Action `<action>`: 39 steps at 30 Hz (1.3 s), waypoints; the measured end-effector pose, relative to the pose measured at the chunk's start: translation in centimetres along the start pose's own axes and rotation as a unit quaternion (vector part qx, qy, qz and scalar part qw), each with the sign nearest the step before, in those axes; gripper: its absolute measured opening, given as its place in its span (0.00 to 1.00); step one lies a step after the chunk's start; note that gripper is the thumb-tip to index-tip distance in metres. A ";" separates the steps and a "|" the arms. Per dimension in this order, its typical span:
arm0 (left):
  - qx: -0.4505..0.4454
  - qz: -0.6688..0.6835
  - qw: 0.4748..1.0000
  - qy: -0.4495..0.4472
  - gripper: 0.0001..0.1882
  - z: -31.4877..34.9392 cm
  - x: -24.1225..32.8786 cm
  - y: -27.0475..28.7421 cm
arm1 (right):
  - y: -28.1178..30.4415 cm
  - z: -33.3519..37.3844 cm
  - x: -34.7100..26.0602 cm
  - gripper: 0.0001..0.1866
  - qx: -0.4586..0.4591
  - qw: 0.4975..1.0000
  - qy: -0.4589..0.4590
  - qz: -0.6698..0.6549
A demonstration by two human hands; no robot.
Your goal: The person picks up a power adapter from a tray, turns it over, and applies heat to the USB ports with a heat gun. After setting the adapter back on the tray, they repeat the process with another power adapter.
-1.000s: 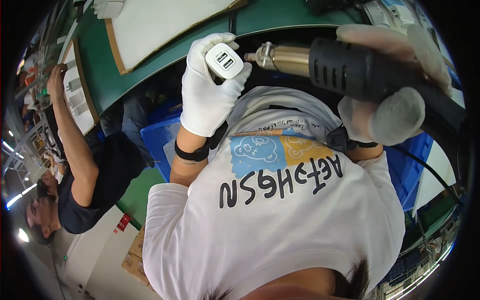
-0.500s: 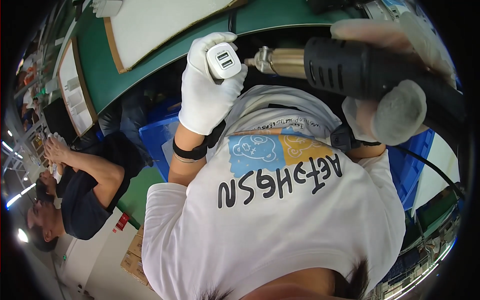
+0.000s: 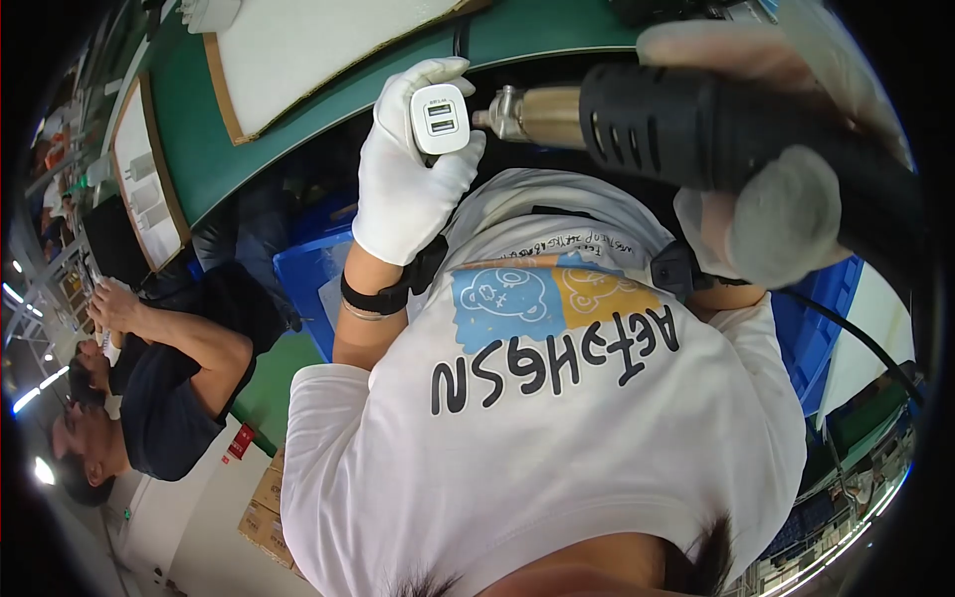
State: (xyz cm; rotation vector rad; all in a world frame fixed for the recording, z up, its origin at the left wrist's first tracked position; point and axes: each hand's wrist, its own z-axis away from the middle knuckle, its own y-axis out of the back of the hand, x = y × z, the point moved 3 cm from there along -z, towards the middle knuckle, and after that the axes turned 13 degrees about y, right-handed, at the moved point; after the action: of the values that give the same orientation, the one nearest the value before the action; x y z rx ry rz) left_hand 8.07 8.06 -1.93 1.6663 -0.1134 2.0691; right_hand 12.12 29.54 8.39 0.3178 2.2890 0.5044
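Note:
In my white-gloved left hand [image 3: 403, 199] is a white dual-port USB charger [image 3: 441, 119], its two ports facing up. My fingers wrap round its far side and my thumb lies along the near side. My right hand [image 3: 741, 224], with pale translucent coverings on its fingers, grips a hot-air gun [image 3: 652, 129] with a black slotted body. The gun's metal nozzle points left, its tip just right of the charger's side, with a small gap between them. The gun hides part of my right palm.
A green workbench [image 3: 199, 119] with a white board [image 3: 298, 50] lies beyond my hands. White charger pieces sit in a tray [image 3: 149, 214] at left. Blue bins [image 3: 308, 289] flank my lap. A co-worker [image 3: 189, 378] works at left; a black cable [image 3: 856, 338] runs at right.
The charger has turned slightly and shifted a little in my left hand's hold. The hot-air gun has moved slightly left with my right hand, staying close to the charger.

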 end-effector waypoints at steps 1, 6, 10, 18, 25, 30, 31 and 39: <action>-0.003 0.000 1.000 -0.006 0.28 0.0 0.1 0.0 | -1.3 -0.7 -0.3 0.28 -0.010 1.000 -0.002 -0.003; -0.015 0.014 1.000 -0.004 0.29 0.1 0.3 0.0 | -0.4 -0.2 -0.1 0.28 -0.061 0.998 -0.008 -0.022; -0.019 0.017 1.000 -0.006 0.28 0.1 0.6 0.0 | -0.4 -0.5 -0.1 0.30 -0.101 0.994 -0.013 -0.036; -0.024 0.011 1.000 -0.013 0.29 0.1 0.4 0.0 | 1.0 0.3 -0.3 0.35 -0.181 0.981 -0.022 -0.065; -0.010 -0.027 0.999 -0.014 0.29 0.1 0.2 -0.1 | 1.1 0.1 -0.1 0.36 -0.189 0.981 0.053 0.007; -0.005 0.020 1.000 -0.005 0.28 0.1 0.1 -0.2 | 1.4 -0.1 -0.2 0.32 -0.253 0.964 -0.076 -0.012; 0.001 0.014 1.000 -0.008 0.28 0.1 0.1 -0.2 | 1.6 -0.1 -0.5 0.31 -0.266 0.959 -0.102 -0.016; -0.010 0.002 1.000 -0.008 0.27 0.1 0.0 -0.1 | 1.4 -0.6 -0.7 0.30 -0.269 0.948 -0.166 -0.043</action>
State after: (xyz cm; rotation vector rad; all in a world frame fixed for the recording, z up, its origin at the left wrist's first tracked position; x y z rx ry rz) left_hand 8.22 8.16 -1.89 1.6727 -0.1419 2.0499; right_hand 12.29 30.39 9.88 0.0239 1.7478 0.9269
